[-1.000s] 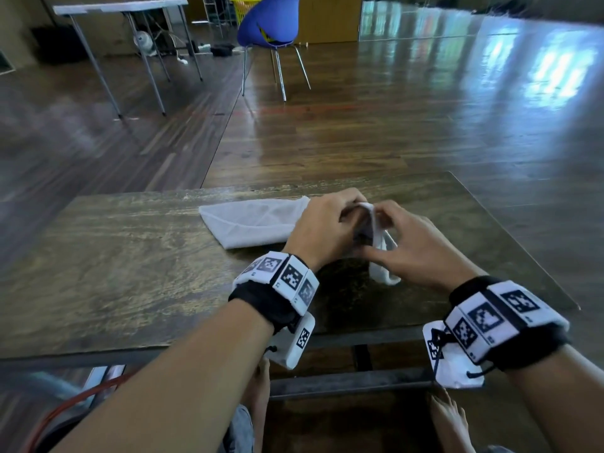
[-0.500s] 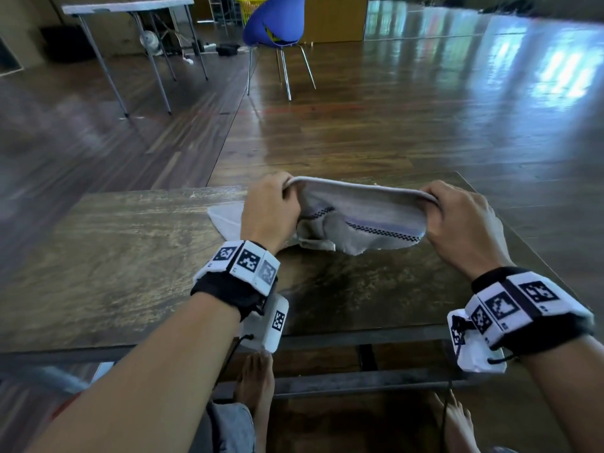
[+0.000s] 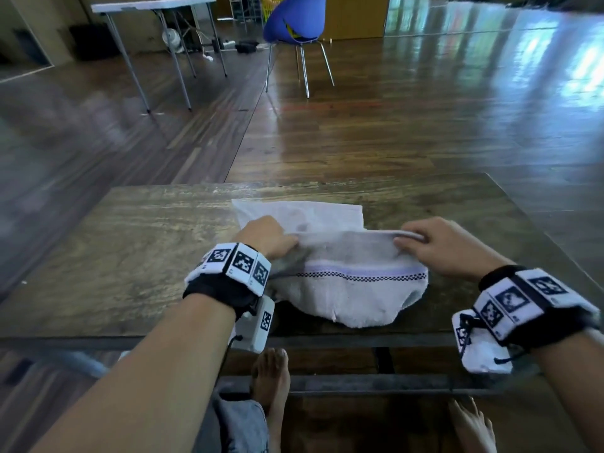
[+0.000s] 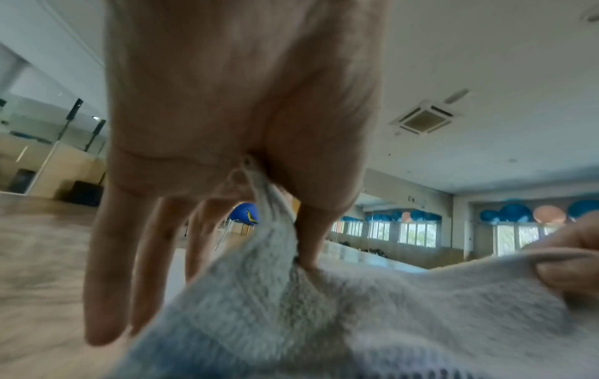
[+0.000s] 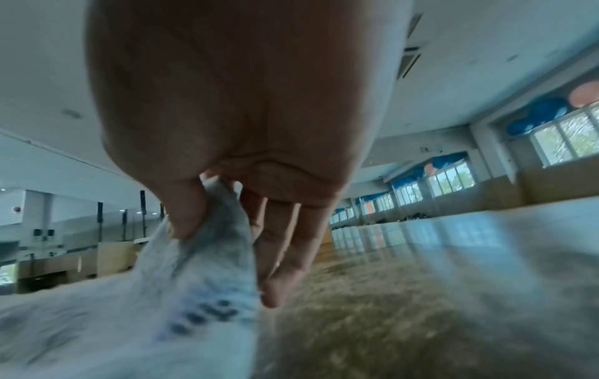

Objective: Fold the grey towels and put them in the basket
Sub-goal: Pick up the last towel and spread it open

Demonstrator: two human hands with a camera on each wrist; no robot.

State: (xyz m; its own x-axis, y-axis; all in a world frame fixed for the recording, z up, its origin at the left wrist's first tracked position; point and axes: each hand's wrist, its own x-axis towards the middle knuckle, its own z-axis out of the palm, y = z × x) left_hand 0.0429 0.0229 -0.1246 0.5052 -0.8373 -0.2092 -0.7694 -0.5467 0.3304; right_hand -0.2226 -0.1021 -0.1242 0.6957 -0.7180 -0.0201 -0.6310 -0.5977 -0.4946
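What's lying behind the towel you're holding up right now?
A paler cloth lies flat on the table behind the grey towel pinched by the left hand and right hand. Its near edge is hidden by the towel.

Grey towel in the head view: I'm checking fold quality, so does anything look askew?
Yes. The grey towel pinched by the left hand and right hand lies uneven: its near edge sags in a ragged curve. The folded towel behind looks flat.
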